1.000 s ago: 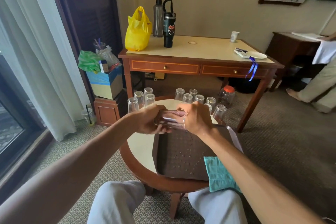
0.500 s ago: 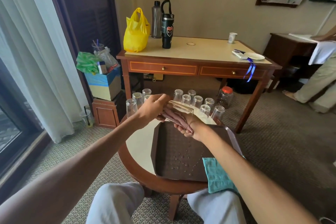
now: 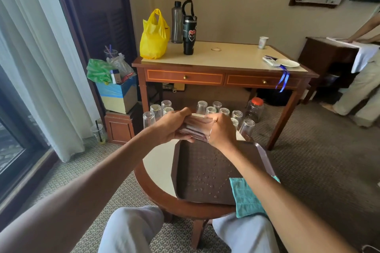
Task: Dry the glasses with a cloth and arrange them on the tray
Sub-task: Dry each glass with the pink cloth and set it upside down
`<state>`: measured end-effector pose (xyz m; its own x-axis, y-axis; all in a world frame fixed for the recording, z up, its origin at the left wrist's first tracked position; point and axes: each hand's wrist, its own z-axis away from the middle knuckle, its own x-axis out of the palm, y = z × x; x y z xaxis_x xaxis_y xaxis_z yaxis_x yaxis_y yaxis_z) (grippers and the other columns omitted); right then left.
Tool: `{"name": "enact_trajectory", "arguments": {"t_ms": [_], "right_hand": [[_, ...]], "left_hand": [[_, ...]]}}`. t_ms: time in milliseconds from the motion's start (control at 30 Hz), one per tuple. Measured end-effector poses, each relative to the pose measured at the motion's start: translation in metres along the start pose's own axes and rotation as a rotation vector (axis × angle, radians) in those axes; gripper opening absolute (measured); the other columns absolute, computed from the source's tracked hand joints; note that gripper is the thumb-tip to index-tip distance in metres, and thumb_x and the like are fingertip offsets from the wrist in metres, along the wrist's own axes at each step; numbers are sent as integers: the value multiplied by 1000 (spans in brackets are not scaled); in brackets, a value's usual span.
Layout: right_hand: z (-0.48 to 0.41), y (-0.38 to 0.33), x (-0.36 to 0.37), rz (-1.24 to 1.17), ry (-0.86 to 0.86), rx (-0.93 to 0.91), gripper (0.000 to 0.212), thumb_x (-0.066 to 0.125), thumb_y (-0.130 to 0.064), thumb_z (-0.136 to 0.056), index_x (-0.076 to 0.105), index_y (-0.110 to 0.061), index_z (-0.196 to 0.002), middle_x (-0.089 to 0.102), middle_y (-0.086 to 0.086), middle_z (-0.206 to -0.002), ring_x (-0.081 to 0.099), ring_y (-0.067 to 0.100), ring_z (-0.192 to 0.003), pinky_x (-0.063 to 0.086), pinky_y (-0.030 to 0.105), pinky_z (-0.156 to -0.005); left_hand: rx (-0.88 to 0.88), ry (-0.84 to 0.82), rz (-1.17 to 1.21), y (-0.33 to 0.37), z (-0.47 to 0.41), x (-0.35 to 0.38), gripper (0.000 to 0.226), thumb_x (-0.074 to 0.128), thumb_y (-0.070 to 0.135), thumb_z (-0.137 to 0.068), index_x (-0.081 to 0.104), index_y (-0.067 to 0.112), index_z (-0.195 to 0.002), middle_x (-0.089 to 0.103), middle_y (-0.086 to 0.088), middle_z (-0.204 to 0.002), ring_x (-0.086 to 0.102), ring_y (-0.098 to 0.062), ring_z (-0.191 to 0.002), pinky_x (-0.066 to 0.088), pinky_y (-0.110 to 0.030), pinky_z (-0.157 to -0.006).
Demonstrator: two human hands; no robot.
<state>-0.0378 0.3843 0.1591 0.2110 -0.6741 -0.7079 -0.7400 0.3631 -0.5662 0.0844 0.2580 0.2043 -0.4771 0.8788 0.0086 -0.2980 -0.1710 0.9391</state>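
A clear glass (image 3: 196, 129) lies on its side in the air above the far edge of the brown tray (image 3: 197, 170). My left hand (image 3: 170, 127) grips its base end. At the rim end is my right hand (image 3: 223, 131), whose fingers show through the glass wall as if inside it. The tray carries water drops and no glasses. A teal cloth (image 3: 244, 197) lies on the tray's near right corner under my right forearm; neither hand touches it. Several upturned glasses stand behind my hands, one group on the left (image 3: 149, 119) and one on the right (image 3: 236, 115).
The tray sits on a small round wooden table (image 3: 158, 162) between my knees. Behind it stands a desk (image 3: 222, 57) with a yellow bag (image 3: 154, 37), two bottles and a plate. A red-lidded jar (image 3: 255, 109) is on the floor. A person (image 3: 359, 88) stands at the right.
The glass has been turned between my hands. My right hand rolled from palm up half a second ago to back of the hand up, while staying at the rim.
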Motion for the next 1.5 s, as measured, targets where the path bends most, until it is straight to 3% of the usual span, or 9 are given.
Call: {"name": "enact_trajectory", "arguments": {"t_ms": [100, 200, 300, 500, 667, 800, 1033, 1333, 1500], "right_hand": [[5, -10, 6, -325, -255, 153, 29, 63, -43, -93, 74, -23, -110, 76, 3, -101, 70, 6, -81, 52, 19, -69], [10, -30, -6, -783, -546, 687, 49, 45, -52, -101, 66, -13, -81, 68, 3, -64, 52, 3, -35, 32, 13, -31], [7, -21, -8, -743, -687, 760, 54, 37, -50, -104, 60, -8, -78, 59, -2, -50, 37, 3, -27, 22, 13, -28], [-1, -23, -22, 269, -76, 37, 26, 48, -8, -87, 70, -2, -74, 64, 10, -67, 56, 27, -55, 34, 23, -46], [-4, -31, -36, 438, 92, -344, 21, 59, -22, -76, 74, -11, -66, 64, 8, -54, 54, 30, -45, 20, 23, -49], [-11, -22, -24, 279, -105, 33, 27, 54, -1, -87, 58, -8, -61, 56, 1, -64, 53, 26, -58, 30, 24, -45], [-6, -11, -7, -807, -752, 828, 59, 36, -53, -103, 61, -7, -76, 56, -3, -50, 32, 3, -29, 21, 13, -30], [-21, -37, -46, 406, 68, -257, 25, 41, -14, -69, 63, -11, -57, 61, 11, -54, 49, 31, -48, 32, 27, -52], [-23, -1, -22, 335, 17, -13, 6, 66, -13, -85, 71, -14, -81, 72, 8, -79, 68, 31, -73, 38, 27, -56]], "left_hand": [[330, 95, -304, 4, 2, 4, 26, 49, 30, -106, 60, 11, -92, 64, -11, -89, 73, -31, -82, 65, -43, -70], [542, 175, -565, 4, 3, 4, 35, 47, 36, -105, 62, 8, -90, 65, -13, -88, 68, -36, -90, 60, -47, -76], [534, 125, -520, 0, 1, 3, 36, 46, 33, -108, 64, 2, -104, 65, -16, -97, 68, -32, -91, 58, -35, -71], [28, -154, 180, -8, -5, -9, 44, 48, 51, -102, 60, 9, -109, 68, -15, -107, 71, -26, -98, 60, -37, -79], [-96, -94, 208, -5, -3, -3, 37, 51, 43, -106, 63, 12, -121, 74, -13, -102, 77, -25, -91, 64, -34, -68], [20, 118, 25, 1, -6, 5, 26, 44, 28, -108, 62, 9, -106, 71, -13, -97, 76, -26, -85, 65, -38, -69], [560, 323, -458, 1, -11, 6, 29, 49, 25, -105, 67, 10, -86, 65, 2, -74, 64, -12, -69, 52, -23, -60], [-78, -27, 215, 23, -1, 9, 21, 53, 32, -105, 62, 13, -109, 71, -15, -95, 74, -26, -81, 61, -34, -64], [73, 156, -70, 21, -9, 17, 25, 47, 30, -108, 62, 11, -104, 69, -13, -95, 74, -23, -83, 61, -30, -64]]}}
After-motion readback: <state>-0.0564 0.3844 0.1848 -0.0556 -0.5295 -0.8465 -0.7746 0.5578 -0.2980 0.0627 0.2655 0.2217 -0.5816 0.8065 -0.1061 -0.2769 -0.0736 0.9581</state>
